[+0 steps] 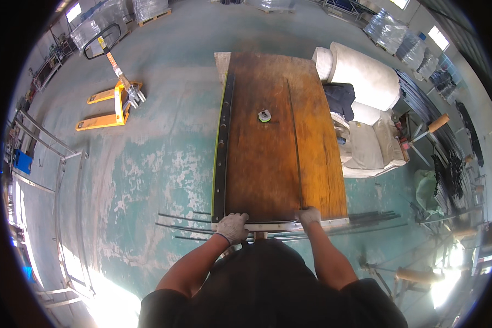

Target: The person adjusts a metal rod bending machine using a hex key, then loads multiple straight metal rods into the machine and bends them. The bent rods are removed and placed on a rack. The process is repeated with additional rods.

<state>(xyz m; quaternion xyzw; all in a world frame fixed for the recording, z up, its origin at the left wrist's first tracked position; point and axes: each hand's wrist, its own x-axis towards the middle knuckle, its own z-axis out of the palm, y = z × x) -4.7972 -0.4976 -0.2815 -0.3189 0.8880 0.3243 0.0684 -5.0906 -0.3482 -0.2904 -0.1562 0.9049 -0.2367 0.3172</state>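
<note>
Two gloved hands sit at the near edge of the worktop. Left hand has its fingers curled down over a pale flat metal strip that lies across that near edge. Right hand is closed on the near end of a thin metal rod, which runs lengthways up the brown wooden top; how tight that grip is, cannot tell.

Long dark metal bar with holes lies flat along the left edge of the top. Tape measure sits alone near the middle, well apart from both hands. Loose thin rods stick out sideways below the near edge.

Judging progress: pieces are laid out and being lined up at the near end, nothing visibly joined or cut, so most work looks left.

Yellow pallet jack stands on the green floor far left; white rolls right of the top.
</note>
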